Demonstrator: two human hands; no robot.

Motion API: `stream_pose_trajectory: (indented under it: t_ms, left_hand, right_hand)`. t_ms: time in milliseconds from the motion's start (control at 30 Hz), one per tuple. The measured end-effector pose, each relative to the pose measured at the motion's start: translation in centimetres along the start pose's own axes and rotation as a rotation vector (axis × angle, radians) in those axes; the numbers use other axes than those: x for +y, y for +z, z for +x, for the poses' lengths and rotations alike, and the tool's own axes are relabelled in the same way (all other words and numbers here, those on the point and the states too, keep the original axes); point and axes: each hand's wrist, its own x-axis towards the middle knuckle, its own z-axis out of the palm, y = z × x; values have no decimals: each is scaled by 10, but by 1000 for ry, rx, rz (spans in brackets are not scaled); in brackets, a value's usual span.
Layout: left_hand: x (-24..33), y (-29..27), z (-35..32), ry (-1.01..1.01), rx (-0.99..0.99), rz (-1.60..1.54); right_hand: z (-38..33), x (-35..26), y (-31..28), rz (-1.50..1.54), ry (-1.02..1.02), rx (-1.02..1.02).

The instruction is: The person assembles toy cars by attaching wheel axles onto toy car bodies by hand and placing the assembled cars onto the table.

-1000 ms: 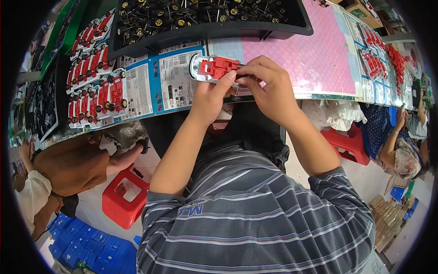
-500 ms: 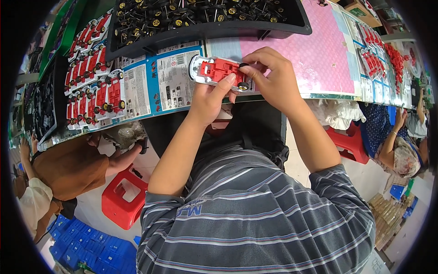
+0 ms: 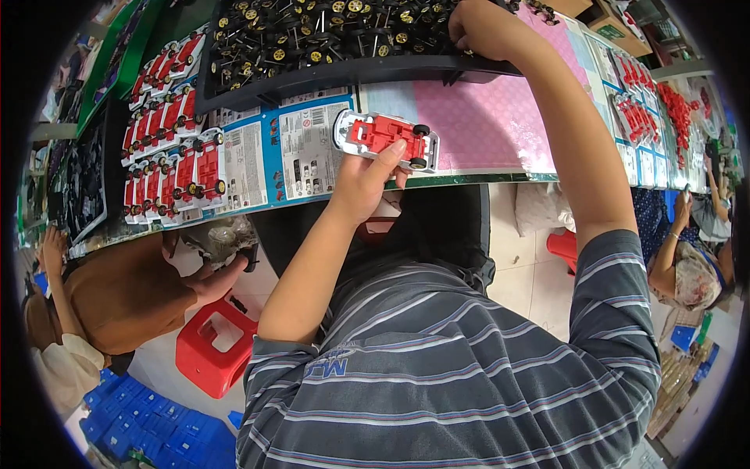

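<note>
My left hand (image 3: 369, 178) grips a toy car (image 3: 380, 134) near the table's front edge, thumb pressed on its red underside. The car lies belly up in a white body, with a pair of black wheels (image 3: 420, 147) at its right end; no wheels show at the left end. My right hand (image 3: 486, 33) reaches over the right side of a black tray (image 3: 359, 76) piled with wheel-and-axle sets (image 3: 316, 35), black wheels with yellow hubs on metal rods. Its fingers are bent down among the sets, and their tips are partly hidden.
Rows of upturned toy cars (image 3: 176, 176) stand on printed card sheets (image 3: 305, 137) at left. More red and white car parts (image 3: 634, 113) and a red heap (image 3: 673, 113) lie at right. Co-workers sit on both sides. A red stool (image 3: 215, 344) and blue bins (image 3: 156, 418) are on the floor.
My right hand has left the car's wheels and moved up and right into the tray. My left hand keeps the car, shifted slightly right and down in the picture.
</note>
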Motion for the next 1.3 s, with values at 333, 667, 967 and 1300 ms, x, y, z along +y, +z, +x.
stream_pose_trajectory:
  t_ms: [333,667,967,1300]
  left_hand:
    - [-2,-3,1,53,17,12]
    - [0,-4,-7,8,29,48]
    - [2,-3,-4,27,7,48]
    - [-6,-5,-5,24,-47,216]
  right_hand:
    - [6,-27,-4,-159,512,-43]
    - [4,-19,13,-192,611,134]
    - [-6,-82,14,22,579,671]
    - [-2,-192,63,410,521,264]
